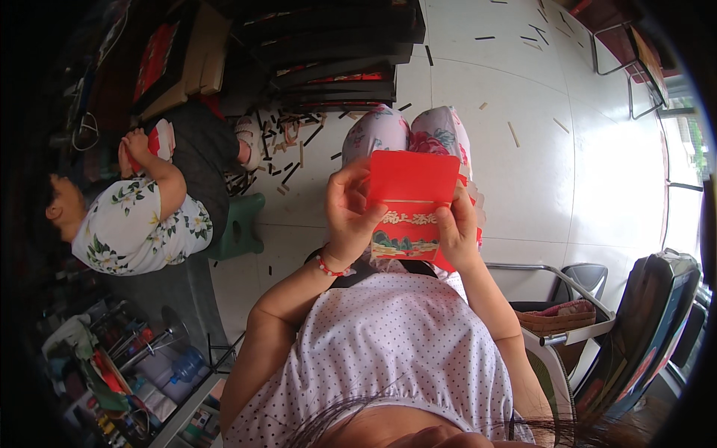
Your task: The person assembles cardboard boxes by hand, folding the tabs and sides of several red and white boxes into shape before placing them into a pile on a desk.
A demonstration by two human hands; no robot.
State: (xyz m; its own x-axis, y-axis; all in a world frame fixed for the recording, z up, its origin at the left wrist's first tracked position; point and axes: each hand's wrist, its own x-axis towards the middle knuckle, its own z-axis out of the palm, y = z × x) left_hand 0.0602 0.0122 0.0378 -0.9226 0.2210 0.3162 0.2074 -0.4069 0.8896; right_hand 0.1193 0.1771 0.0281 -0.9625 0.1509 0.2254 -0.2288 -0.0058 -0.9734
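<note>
Above my lap I hold a red paper envelope (407, 224) with gold lettering and a printed green and gold landscape on its lower part. Its plain red flap (415, 176) stands unfolded at the far side, beyond a crease. My left hand (349, 209) pinches the left edge, thumb on the front and fingers behind. At the right edge my right hand (458, 228) grips it the same way, its thumb by the crease. More red paper pieces (446, 261) show partly under and beside my right hand, on my flowered trousers (377, 128); how many is hidden.
To the left a person (142, 213) sits near a green stool (243, 224), holding a red and white paper thing. Dark stacked boards or boxes (336, 52) stand ahead. Black and tan strips (287, 142) litter the floor. A metal-framed chair (575, 299) stands at the right.
</note>
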